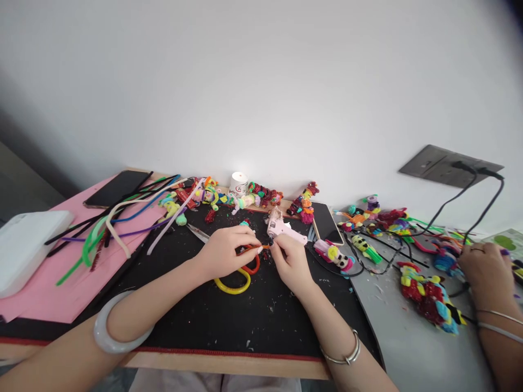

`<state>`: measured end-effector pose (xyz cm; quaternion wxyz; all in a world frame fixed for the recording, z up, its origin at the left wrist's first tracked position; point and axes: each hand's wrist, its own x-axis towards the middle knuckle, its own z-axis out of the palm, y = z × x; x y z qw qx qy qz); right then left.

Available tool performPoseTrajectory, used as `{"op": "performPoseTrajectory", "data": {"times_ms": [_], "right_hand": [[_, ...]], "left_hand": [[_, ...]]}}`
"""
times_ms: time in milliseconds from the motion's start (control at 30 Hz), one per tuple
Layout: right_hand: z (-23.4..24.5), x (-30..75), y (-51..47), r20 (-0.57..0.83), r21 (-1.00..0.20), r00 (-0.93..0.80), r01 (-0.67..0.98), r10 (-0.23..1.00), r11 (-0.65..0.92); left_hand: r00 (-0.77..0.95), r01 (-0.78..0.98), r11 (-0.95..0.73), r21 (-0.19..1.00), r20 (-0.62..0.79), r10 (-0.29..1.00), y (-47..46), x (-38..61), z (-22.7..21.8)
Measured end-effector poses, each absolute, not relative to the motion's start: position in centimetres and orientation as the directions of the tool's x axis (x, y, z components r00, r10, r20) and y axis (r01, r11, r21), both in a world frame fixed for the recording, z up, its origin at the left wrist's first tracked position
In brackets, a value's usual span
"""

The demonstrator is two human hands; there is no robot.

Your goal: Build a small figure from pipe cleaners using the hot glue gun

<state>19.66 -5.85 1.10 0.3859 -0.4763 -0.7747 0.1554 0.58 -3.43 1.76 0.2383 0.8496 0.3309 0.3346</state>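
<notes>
A short orange pipe cleaner (266, 247) stretches between my two hands above the black mat (196, 321). My left hand (226, 249) pinches one end of it, its fingers closed. On the other end, the fingertips of my right hand (291, 262) are pressed together. Scissors with yellow and orange handles (232, 289) lie partly under my left hand, blades pointing to the back left. Just behind my right hand is a pale pink hot glue gun (291, 233). A small teal bit (244, 223) shows above my left fingers; what it belongs to is hidden.
Pipe cleaners (122, 218) and a phone (118, 189) lie on pink sheets (53, 302) beside a white box (30, 247). Colourful pipe-cleaner dolls (304, 204) line the wall near a paper cup (238, 184). Right, another person's hand (488, 272) is among dolls and cords (482, 209).
</notes>
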Motion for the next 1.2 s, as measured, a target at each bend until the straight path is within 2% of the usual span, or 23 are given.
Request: {"op": "performPoseTrajectory", "data": {"times_ms": [167,300,367,433,533,700,767,833,900,967,1067,1200], "right_hand": [[0.9,19.3,-6.0,0.394,-0.586,-0.350,0.616,0.850,0.526],[0.8,19.3,-6.0,0.395,-0.583,-0.353,0.617,0.848,0.529],[0.7,19.3,-5.9,0.401,-0.586,-0.350,0.612,0.846,0.531],[0.8,19.3,-6.0,0.401,-0.589,-0.346,0.612,0.848,0.528],[0.8,19.3,-6.1,0.397,-0.592,-0.337,0.617,0.854,0.518],[1.1,19.5,-6.0,0.384,-0.632,-0.314,0.595,0.868,0.496],[1.2,19.9,-5.7,0.419,-0.637,-0.242,0.608,0.875,0.473],[1.2,20.5,-5.3,0.479,-0.607,-0.122,0.669,0.869,0.429],[1.0,21.2,-4.7,0.526,-0.525,-0.044,0.769,0.850,0.365],[0.5,21.8,-4.2,0.491,-0.454,-0.022,0.847,0.871,0.277],[-0.4,22.1,-3.6,0.356,-0.374,0.019,0.919,0.934,0.124],[-1.0,22.3,-3.1,0.300,-0.356,0.067,0.933,0.952,0.047]], "left_hand": [[0.657,0.366,-0.708,0.604,0.371,0.657,-3.3,0.9,1.4],[0.617,0.374,-0.627,0.683,0.321,0.718,-3.6,1.4,1.4],[0.573,0.358,-0.489,0.795,0.227,0.788,-3.8,1.6,1.3],[0.549,0.306,-0.272,0.912,0.064,0.834,-4.0,1.8,1.2],[0.560,0.211,-0.028,0.977,-0.098,0.822,-4.2,2.0,1.1],[0.535,0.175,-0.012,0.984,-0.085,0.840,-4.1,2.0,1.0],[0.500,0.179,-0.040,0.983,-0.056,0.864,-4.0,2.0,1.1],[0.481,0.154,-0.048,0.987,-0.032,0.876,-3.9,1.9,1.2],[0.461,0.117,-0.038,0.992,-0.020,0.887,-3.8,1.8,1.3],[0.433,0.082,-0.022,0.996,-0.015,0.901,-3.6,1.7,1.2],[0.411,0.043,-0.009,0.999,-0.010,0.912,-3.3,1.7,0.9],[0.383,0.015,-0.010,1.000,0.004,0.924,-2.8,1.6,0.3]]}}
